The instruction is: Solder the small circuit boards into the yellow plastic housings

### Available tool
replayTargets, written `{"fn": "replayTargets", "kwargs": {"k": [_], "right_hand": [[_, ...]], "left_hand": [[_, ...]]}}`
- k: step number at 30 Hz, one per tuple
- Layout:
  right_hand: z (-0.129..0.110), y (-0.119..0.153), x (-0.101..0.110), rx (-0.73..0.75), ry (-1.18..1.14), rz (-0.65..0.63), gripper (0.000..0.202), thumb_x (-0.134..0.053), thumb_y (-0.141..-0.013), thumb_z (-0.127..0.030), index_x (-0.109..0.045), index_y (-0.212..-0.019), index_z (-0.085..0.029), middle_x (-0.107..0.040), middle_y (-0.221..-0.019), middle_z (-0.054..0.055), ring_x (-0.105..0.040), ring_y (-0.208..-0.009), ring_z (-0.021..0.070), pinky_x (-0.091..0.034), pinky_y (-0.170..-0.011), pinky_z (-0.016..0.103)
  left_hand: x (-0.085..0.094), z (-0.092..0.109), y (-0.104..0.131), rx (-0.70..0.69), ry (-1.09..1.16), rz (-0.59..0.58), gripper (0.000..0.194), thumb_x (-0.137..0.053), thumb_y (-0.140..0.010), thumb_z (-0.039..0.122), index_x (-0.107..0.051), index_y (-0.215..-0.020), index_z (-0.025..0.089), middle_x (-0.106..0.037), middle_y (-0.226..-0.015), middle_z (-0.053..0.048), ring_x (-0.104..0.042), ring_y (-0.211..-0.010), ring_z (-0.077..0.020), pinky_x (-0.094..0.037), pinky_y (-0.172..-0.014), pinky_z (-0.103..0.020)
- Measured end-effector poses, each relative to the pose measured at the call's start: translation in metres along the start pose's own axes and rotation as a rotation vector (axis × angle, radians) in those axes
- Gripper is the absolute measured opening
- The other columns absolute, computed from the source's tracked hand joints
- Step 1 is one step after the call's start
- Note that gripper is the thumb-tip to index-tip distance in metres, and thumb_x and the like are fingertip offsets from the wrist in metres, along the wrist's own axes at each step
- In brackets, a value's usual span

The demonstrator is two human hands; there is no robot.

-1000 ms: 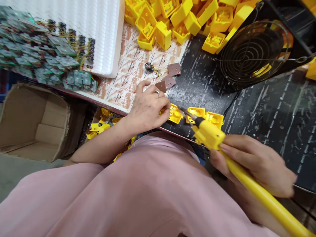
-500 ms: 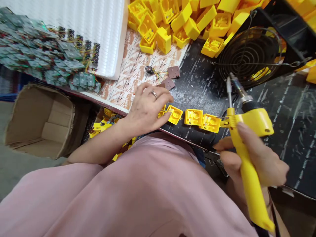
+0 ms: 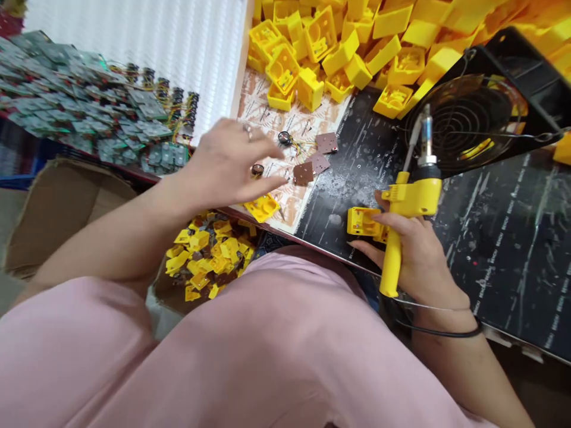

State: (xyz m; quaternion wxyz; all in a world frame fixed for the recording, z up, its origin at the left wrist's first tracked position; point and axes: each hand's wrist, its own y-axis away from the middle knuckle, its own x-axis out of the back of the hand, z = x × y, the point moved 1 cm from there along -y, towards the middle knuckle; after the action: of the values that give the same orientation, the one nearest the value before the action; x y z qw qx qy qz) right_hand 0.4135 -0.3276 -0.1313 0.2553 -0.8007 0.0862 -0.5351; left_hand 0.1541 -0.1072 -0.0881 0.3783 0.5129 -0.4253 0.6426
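My right hand [image 3: 417,249] is wrapped round the yellow handle of a soldering gun [image 3: 410,199], whose metal tip points up toward the fan. Its thumb and fingertips reach around a small open yellow casing [image 3: 362,222] on the black mat; another casing is partly hidden behind the hand. My left hand [image 3: 232,163] is open over the table's left part, slightly blurred, thumb and fingers apart. Just below its thumb, a yellow casing [image 3: 262,207] lies at the table edge. Near its fingertips are brown circuit boards [image 3: 304,173] with thin wires and a small round black part [image 3: 284,138].
Yellow casings [image 3: 310,89] are heaped at the back. A black fan [image 3: 464,113] stands at the right rear. Green circuit boards [image 3: 89,113] are piled by a white foam sheet [image 3: 147,35]. Below the edge are a box of yellow pieces [image 3: 209,255] and a cardboard box [image 3: 66,208].
My left hand has moved left, away from the row of casings; one casing now lies below it. My right hand has brought the soldering gun left and down to the casings on the mat.
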Motion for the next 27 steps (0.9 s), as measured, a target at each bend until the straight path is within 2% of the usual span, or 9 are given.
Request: {"fn": "replayTargets", "kwargs": {"k": [2, 5, 7, 11, 14, 16, 20, 24, 27], "right_hand": [[-0.005, -0.006, -0.005, 0.002, 0.019, -0.003, 0.044, -0.079, -0.094, -0.033, -0.056, -0.131, -0.025, -0.076, -0.1, 0.007, -0.076, -0.087, 0.0253, -0.062, -0.093, 0.044], [-0.008, -0.008, -0.006, -0.033, 0.012, -0.046, 0.045, -0.076, -0.096, -0.035, -0.055, -0.135, -0.026, -0.076, -0.107, 0.007, -0.076, -0.095, 0.0272, -0.06, -0.101, 0.049], [-0.007, -0.006, -0.004, -0.072, 0.002, -0.078, 0.047, -0.078, -0.095, -0.034, -0.054, -0.136, -0.027, -0.075, -0.114, 0.009, -0.076, -0.106, 0.0301, -0.058, -0.105, 0.051], [-0.009, -0.003, -0.005, -0.066, 0.026, 0.002, 0.04, -0.075, -0.097, -0.028, -0.054, -0.131, -0.025, -0.075, -0.116, 0.007, -0.076, -0.107, 0.0277, -0.061, -0.096, 0.045], [-0.016, -0.006, -0.011, -0.078, 0.046, 0.096, 0.047, -0.081, -0.093, -0.032, -0.055, -0.131, -0.024, -0.076, -0.11, 0.006, -0.076, -0.096, 0.0238, -0.061, -0.092, 0.04], [-0.021, -0.008, -0.015, -0.077, 0.052, 0.103, 0.047, -0.081, -0.094, -0.035, -0.057, -0.132, -0.024, -0.075, -0.099, 0.003, -0.074, -0.086, 0.0215, -0.061, -0.09, 0.039], [-0.023, -0.005, -0.016, -0.068, 0.044, 0.044, 0.039, -0.074, -0.098, -0.037, -0.058, -0.13, -0.023, -0.073, -0.094, 0.002, -0.072, -0.08, 0.0209, -0.06, -0.094, 0.041], [-0.017, 0.001, -0.013, -0.06, -0.012, 0.022, 0.046, -0.077, -0.096, -0.038, -0.056, -0.135, -0.025, -0.072, -0.096, 0.001, -0.072, -0.085, 0.0224, -0.057, -0.103, 0.045], [-0.015, 0.002, -0.011, -0.033, -0.021, 0.007, 0.049, -0.078, -0.096, -0.038, -0.055, -0.137, -0.023, -0.072, -0.094, 0.002, -0.072, -0.086, 0.0232, -0.055, -0.108, 0.048]], "left_hand": [[-0.011, 0.008, -0.021, 0.112, -0.112, -0.013, 0.062, -0.064, -0.09, 0.068, -0.07, -0.128, 0.019, -0.078, -0.105, -0.011, -0.07, -0.106, -0.0319, -0.051, -0.1, -0.051], [-0.02, 0.011, -0.048, 0.149, -0.119, -0.129, 0.038, -0.065, -0.089, 0.048, -0.074, -0.11, 0.018, -0.075, -0.088, -0.008, -0.069, -0.094, -0.0284, -0.053, -0.094, -0.051], [-0.009, 0.0, -0.058, 0.241, 0.053, -0.107, 0.031, -0.06, -0.09, 0.043, -0.076, -0.1, 0.019, -0.07, -0.077, -0.004, -0.063, -0.076, -0.0189, -0.054, -0.083, -0.045], [0.022, -0.018, -0.064, 0.408, 0.6, 0.05, 0.052, -0.056, -0.091, 0.052, -0.075, -0.118, 0.011, -0.069, -0.076, -0.002, -0.053, -0.064, -0.005, -0.048, -0.07, -0.035], [0.024, -0.004, -0.058, 0.449, 0.835, 0.18, 0.048, -0.058, -0.087, 0.046, -0.076, -0.119, 0.014, -0.075, -0.088, -0.004, -0.07, -0.072, -0.0123, -0.051, -0.067, -0.032], [0.013, 0.011, -0.046, 0.409, 0.858, 0.144, 0.04, -0.06, -0.087, 0.04, -0.077, -0.116, 0.019, -0.078, -0.087, -0.003, -0.072, -0.07, -0.0155, -0.052, -0.06, -0.031], [-0.012, 0.032, -0.009, 0.182, 0.467, -0.104, 0.03, -0.054, -0.093, 0.038, -0.079, -0.1, 0.023, -0.073, -0.068, 0.0, -0.066, -0.06, -0.0152, -0.053, -0.064, -0.032], [-0.014, 0.041, 0.002, -0.006, -0.136, -0.098, 0.035, -0.052, -0.098, 0.042, -0.074, -0.077, 0.023, -0.069, -0.068, -0.004, -0.069, -0.074, -0.0236, -0.053, -0.08, -0.043], [-0.01, 0.047, -0.011, 0.026, -0.281, -0.035, 0.028, -0.061, -0.096, 0.046, -0.072, -0.088, 0.021, -0.076, -0.094, -0.008, -0.07, -0.095, -0.0288, -0.052, -0.09, -0.049]]}}
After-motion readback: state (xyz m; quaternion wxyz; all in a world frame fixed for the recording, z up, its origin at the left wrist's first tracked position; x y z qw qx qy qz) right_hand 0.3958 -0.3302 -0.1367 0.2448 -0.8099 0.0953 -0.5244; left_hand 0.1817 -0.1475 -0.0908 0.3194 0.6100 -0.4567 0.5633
